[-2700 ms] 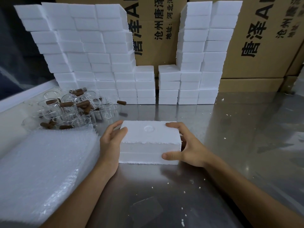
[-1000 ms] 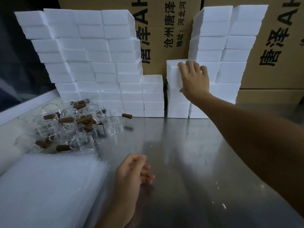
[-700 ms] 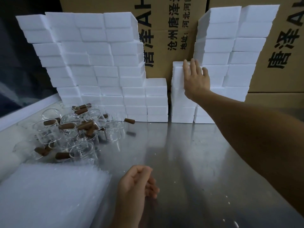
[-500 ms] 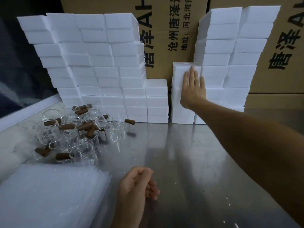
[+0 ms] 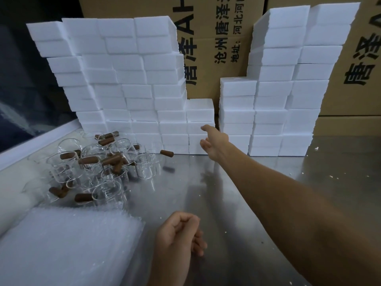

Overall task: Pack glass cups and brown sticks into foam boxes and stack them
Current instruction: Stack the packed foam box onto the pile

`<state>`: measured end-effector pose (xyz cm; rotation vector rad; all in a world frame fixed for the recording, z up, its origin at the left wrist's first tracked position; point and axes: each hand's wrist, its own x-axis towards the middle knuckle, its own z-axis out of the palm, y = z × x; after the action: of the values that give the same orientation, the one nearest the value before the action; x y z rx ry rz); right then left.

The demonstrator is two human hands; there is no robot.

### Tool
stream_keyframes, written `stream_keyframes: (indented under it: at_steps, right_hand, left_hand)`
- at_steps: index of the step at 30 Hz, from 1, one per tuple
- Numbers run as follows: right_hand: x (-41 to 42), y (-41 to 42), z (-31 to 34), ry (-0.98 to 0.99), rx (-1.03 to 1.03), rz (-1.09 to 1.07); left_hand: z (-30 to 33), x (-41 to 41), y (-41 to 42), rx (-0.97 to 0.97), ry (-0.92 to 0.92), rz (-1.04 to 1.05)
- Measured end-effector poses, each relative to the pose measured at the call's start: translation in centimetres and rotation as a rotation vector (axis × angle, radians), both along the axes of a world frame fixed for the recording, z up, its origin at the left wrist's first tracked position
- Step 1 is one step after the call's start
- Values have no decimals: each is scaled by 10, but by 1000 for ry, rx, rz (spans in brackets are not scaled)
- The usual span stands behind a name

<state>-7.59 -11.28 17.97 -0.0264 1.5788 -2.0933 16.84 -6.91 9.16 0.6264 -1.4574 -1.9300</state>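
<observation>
White foam boxes stand in two stacks at the back, a wide left stack and a right stack. The right stack's shortest column is topped by a foam box. My right hand reaches out with straight fingers toward the low end column of the left stack and holds nothing. My left hand hangs loosely curled over the metal table and is empty. A heap of glass cups with brown sticks among them lies at the left.
A pile of bubble-wrap sheets fills the near left corner. One brown stick lies alone beside the left stack. Printed cardboard cartons stand behind the foam. White crumbs dot the table.
A packed foam box left the table and now tops the right stack's short column. My right hand has come off that column and swung down-left toward the left stack. My left hand stays curled.
</observation>
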Motion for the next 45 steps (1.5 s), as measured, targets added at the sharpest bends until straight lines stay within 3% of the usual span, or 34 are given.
stream_keyframes:
  at_steps: [13,33,45]
  right_hand:
    - [-15,-12,42,-276,-257,81]
    - [-33,-43,71,-478,-190,10]
    - [8,-10,44,-364,-105,102]
  left_hand:
    - [-6,-2,-3,-20,15,-3]
    - [-7,-2,-4,-16,16,-38]
    - [-9,-1,-3,-98,19,-18]
